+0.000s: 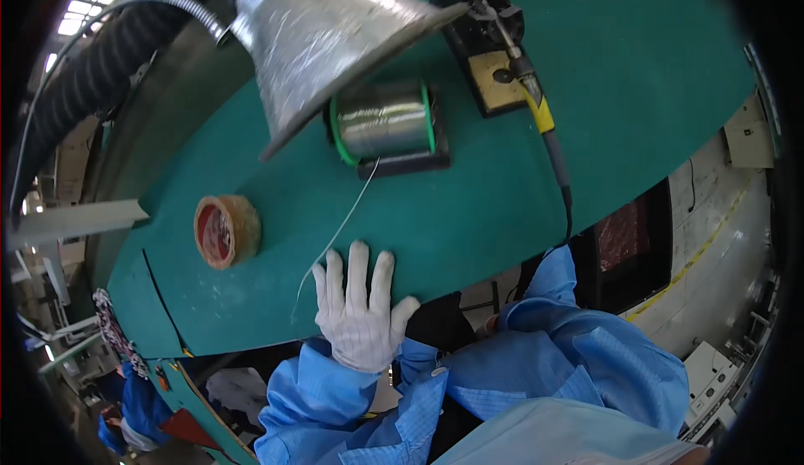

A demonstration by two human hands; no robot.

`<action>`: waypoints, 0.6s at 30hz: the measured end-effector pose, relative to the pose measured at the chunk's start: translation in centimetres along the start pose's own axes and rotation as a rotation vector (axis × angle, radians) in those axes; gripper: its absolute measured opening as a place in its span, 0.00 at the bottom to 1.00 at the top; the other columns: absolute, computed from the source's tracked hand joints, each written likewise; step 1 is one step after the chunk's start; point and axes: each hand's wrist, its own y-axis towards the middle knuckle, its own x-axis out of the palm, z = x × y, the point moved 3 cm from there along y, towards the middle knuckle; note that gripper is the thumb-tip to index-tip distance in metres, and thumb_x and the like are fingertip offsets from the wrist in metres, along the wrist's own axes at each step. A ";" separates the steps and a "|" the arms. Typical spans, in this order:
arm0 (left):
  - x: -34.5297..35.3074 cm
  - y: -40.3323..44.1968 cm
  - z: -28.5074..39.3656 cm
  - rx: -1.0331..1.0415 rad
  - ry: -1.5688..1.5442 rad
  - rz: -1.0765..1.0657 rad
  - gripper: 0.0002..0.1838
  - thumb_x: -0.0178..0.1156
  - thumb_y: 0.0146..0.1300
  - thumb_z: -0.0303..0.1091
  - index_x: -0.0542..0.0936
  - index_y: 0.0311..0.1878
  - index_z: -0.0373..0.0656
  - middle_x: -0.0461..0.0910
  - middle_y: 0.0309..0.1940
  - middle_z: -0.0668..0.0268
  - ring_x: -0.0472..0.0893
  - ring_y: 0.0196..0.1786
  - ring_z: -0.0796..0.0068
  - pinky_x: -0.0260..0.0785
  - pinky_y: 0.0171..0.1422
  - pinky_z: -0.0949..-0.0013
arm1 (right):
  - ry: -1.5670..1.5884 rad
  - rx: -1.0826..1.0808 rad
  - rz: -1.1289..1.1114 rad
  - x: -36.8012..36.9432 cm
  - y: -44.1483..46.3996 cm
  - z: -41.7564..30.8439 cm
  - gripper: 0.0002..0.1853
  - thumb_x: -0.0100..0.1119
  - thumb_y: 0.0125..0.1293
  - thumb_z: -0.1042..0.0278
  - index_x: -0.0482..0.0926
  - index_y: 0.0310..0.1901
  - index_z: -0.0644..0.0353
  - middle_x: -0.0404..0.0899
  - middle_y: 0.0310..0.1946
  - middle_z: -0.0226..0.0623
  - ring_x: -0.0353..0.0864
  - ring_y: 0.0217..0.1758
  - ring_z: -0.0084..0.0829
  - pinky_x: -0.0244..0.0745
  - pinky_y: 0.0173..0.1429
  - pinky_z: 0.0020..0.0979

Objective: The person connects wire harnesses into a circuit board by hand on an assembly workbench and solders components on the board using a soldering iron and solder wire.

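Note:
My left hand (358, 318), in a white glove, lies on the green mat (469, 222) near its front edge. Its fingers are stretched out and apart, with nothing held. A thin solder wire (342, 229) runs down from a solder spool (383, 124) with green rims and passes beside the fingertips. The spool sits on a dark holder beyond the hand. My right hand is out of sight; only the blue right sleeve (557, 276) shows at the table edge, next to the cord of a soldering iron (538, 111). That iron rests in its black stand (459, 42).
A metal fume hood (322, 33) hangs over the back of the table, close above the spool. To the left stands a roll of tape (228, 230). A black strip (163, 297) lies farther left. Another person in blue (138, 402) is at the lower left.

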 end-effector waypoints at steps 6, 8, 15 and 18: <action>-0.4 0.0 -0.3 -0.035 -0.061 -0.131 0.34 0.49 0.72 0.63 0.80 0.58 0.39 0.72 0.62 0.41 0.72 0.60 0.27 0.60 0.66 0.24 | 0.157 0.127 0.006 -3.8 -4.2 0.7 0.21 0.61 0.63 0.54 0.84 0.55 0.54 0.85 0.55 0.45 0.83 0.57 0.48 0.77 0.58 0.47; -0.7 0.1 -0.4 -0.040 -0.081 -0.158 0.33 0.52 0.71 0.61 0.79 0.60 0.39 0.72 0.63 0.41 0.72 0.61 0.28 0.61 0.66 0.25 | 0.201 0.203 0.006 -5.5 -5.9 0.9 0.22 0.61 0.64 0.53 0.83 0.56 0.54 0.84 0.55 0.45 0.83 0.58 0.48 0.77 0.59 0.47; -0.5 0.1 -0.1 -0.067 -0.055 -0.105 0.32 0.56 0.69 0.58 0.79 0.63 0.40 0.71 0.66 0.43 0.72 0.64 0.29 0.59 0.70 0.26 | 0.370 0.486 0.113 -8.3 -10.5 3.0 0.26 0.62 0.65 0.50 0.81 0.61 0.53 0.83 0.58 0.45 0.82 0.61 0.48 0.76 0.62 0.47; -0.3 0.0 0.3 -0.052 -0.039 0.002 0.31 0.57 0.68 0.55 0.78 0.63 0.40 0.72 0.66 0.44 0.71 0.65 0.31 0.58 0.72 0.29 | 0.439 0.607 0.212 -8.9 -12.2 4.0 0.27 0.62 0.65 0.48 0.80 0.63 0.52 0.83 0.59 0.45 0.81 0.62 0.48 0.75 0.63 0.47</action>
